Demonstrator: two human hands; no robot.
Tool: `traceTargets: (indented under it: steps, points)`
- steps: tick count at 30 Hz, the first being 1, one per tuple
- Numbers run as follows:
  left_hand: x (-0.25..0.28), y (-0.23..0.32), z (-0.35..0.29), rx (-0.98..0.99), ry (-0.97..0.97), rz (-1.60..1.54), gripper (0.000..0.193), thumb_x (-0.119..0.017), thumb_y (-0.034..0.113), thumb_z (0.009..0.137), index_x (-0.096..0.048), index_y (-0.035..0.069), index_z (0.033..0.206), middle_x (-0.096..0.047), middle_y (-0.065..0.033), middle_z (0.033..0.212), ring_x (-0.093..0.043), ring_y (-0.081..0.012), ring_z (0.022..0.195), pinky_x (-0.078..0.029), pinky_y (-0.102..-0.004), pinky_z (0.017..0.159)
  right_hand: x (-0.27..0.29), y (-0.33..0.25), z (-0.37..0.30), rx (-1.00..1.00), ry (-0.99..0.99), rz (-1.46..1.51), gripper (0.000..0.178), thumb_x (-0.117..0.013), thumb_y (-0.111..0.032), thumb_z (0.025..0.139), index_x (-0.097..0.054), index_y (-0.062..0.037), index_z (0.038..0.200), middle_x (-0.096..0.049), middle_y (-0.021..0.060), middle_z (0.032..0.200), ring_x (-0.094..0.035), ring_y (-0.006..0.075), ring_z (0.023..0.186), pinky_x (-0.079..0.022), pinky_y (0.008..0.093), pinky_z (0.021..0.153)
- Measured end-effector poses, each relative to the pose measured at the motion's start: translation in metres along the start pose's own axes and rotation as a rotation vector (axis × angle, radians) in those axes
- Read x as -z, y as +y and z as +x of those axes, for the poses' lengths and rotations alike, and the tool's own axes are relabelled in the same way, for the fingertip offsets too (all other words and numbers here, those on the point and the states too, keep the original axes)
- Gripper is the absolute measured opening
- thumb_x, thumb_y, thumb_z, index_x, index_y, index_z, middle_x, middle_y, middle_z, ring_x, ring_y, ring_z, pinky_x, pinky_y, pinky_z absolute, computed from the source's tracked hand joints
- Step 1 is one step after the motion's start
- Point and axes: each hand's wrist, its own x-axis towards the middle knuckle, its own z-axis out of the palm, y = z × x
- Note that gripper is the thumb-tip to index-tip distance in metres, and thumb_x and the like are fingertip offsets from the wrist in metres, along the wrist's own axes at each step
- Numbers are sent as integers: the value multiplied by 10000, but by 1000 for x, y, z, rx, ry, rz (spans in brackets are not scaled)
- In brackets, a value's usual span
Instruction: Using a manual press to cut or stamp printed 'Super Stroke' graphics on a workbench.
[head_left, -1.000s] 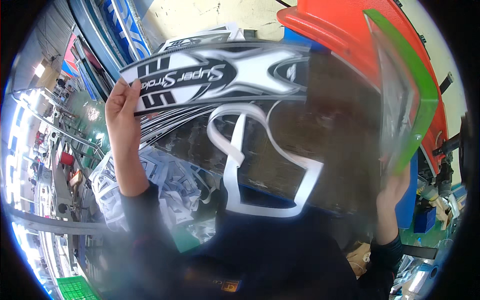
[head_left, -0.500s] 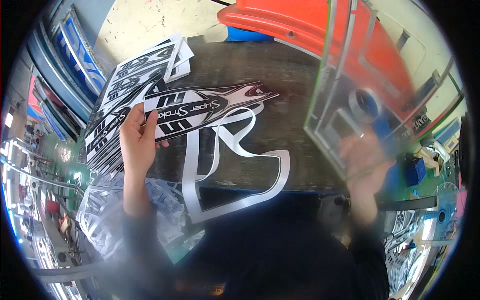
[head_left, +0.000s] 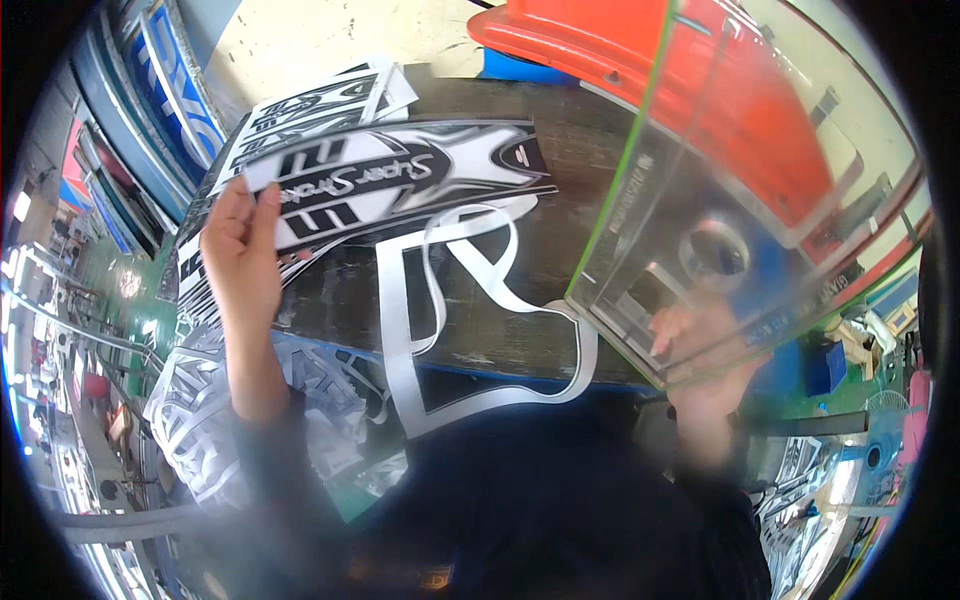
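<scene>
Left grip (head_left: 240, 245): thumb and fingers pinched closed on the left end of a black-and-white printed strip (head_left: 385, 178). Strip held level-ish above the surface (head_left: 480, 345), in front of a stack of printed sheets (head_left: 320, 108). Right grip (head_left: 710, 350): blurred, but closed on the lower part of a clear panel (head_left: 625, 195) with green edges, held tilted over the right side. White trim (head_left: 398, 330) lies looped between my two hands, partly past the near edge. Containers: blue box (head_left: 826, 368) on the floor at right, contents too small to tell. White scraps (head_left: 235, 405) heaped lower left; whether anything holds them, cannot tell.
</scene>
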Motion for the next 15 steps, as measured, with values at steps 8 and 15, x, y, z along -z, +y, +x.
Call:
traceTargets:
  steps: [8, 15]
  points:
    - [122, 7, 40, -188, 548, 31, 212, -623, 166, 930, -621, 33, 1095, -684, -13, 858, -630, -39, 653, -438, -165, 469, 8, 4, 1, 75, 23, -31, 1027, -213, -859, 794, -535, 63, 1111, -567, 126, 845, -557, 221, 700, -422, 376, 778]
    - [170, -49, 34, 96, 453, 512, 266, -617, 194, 927, -604, 51, 1152, -667, -10, 917, -602, -92, 732, -459, -218, 618, 5, 3, 4, 82, 61, 35, 961, -189, -842, 813, -532, 35, 1003, -553, 123, 825, -552, 224, 673, -416, 371, 770]
